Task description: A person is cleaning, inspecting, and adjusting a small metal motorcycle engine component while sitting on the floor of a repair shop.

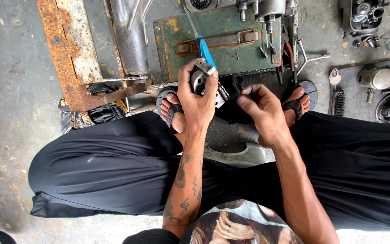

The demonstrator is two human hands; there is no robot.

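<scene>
My left hand (196, 97) grips a small grey metal engine part (202, 77), holding it up between my knees. My right hand (262, 113) sits just to its right, fingers pinched together on a black cloth (232, 106) that lies under both hands. A blue-handled screwdriver (203, 49) lies on the green metal toolbox (224, 54) right behind the part. I squat in black trousers and sandals, feet either side of my hands.
A rusty metal bar (68, 49) and a steel pipe (129, 40) lie at the back left. Pliers (287, 52), a wire brush (338, 101) and several engine parts (384, 81) lie on the concrete floor at right. A grey casing (235, 153) sits under my wrists.
</scene>
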